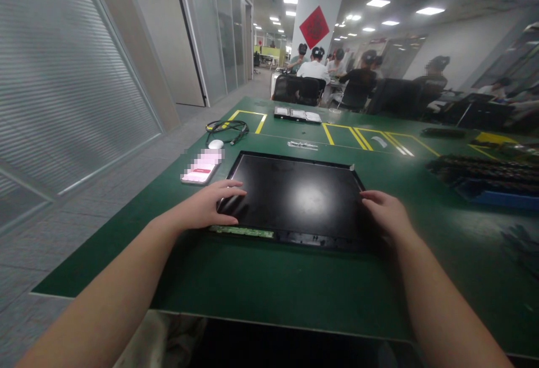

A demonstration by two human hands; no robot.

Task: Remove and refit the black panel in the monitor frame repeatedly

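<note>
A black LCD screen panel lies face up on the green table, with a glare spot on its glossy face. Along its near edge runs a narrow green circuit board. At the panel's left edge, my left hand has its fingers stretched and apart over the frame and screen; its thumb is near the circuit board. My right hand is at the opposite edge, fingertips closed on the panel's frame, their undersides hidden.
Left of the panel are a phone, a white mouse and a coiled black cable. Several drives lie farther back among yellow tape marks. A blue tray of dark parts stands at right. Several people sit beyond the table.
</note>
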